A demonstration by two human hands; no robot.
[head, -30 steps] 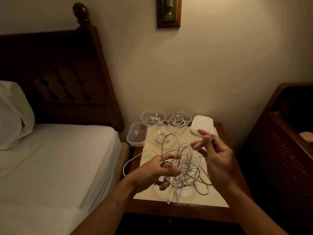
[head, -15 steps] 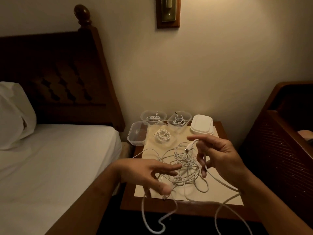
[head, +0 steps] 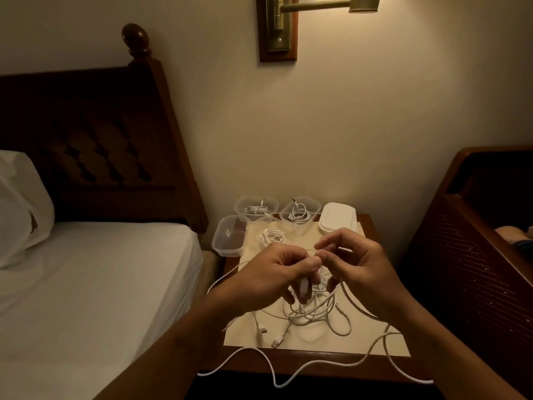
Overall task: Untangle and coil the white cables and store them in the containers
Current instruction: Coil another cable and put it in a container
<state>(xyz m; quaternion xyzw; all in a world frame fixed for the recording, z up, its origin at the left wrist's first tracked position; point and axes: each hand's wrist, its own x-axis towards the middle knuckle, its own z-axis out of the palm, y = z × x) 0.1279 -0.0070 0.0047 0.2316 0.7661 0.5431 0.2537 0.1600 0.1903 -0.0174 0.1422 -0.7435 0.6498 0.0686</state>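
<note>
Two hands meet above the nightstand (head: 317,368): left hand (head: 274,272) pinches a strand of the tangled white cables (head: 311,313), right hand (head: 360,269) curls round another. The tangle lies on the paper sheet (head: 375,342); clear containers (head: 314,209) behind hold coils

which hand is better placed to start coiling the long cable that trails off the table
Right, likely: the long cable passes just under the right hand, while the left hand grips a plug.
</note>
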